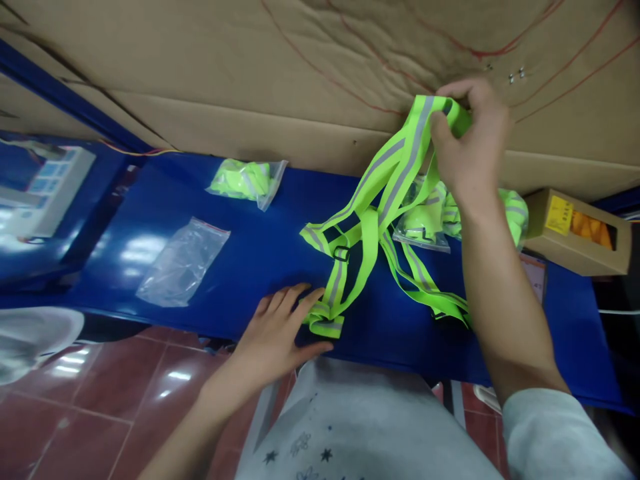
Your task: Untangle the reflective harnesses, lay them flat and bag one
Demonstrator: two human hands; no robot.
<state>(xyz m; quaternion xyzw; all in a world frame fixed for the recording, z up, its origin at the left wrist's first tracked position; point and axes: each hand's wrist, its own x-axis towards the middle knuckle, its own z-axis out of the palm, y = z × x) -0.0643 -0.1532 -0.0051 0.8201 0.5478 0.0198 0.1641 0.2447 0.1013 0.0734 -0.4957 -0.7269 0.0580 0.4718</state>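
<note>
My right hand (470,133) pinches the top of a fluorescent yellow-green reflective vest (370,233) made of straps with grey stripes, lifting that end above the blue table. Its lower straps trail onto the tabletop, and a black buckle (341,254) shows on one of them. Close to the near edge, my left hand (285,320) has its fingers spread beside the folded strap end, its fingertips seeming to touch it. Behind the raised straps lie bagged vests (425,217), partly hidden by my right arm.
On the blue table (150,207) are an empty clear zip bag (185,263) and another bagged vest (245,179). A cardboard box (577,230) with a window stands at the right. A cardboard wall (225,120) rises behind; a white chair (37,337) is at the left.
</note>
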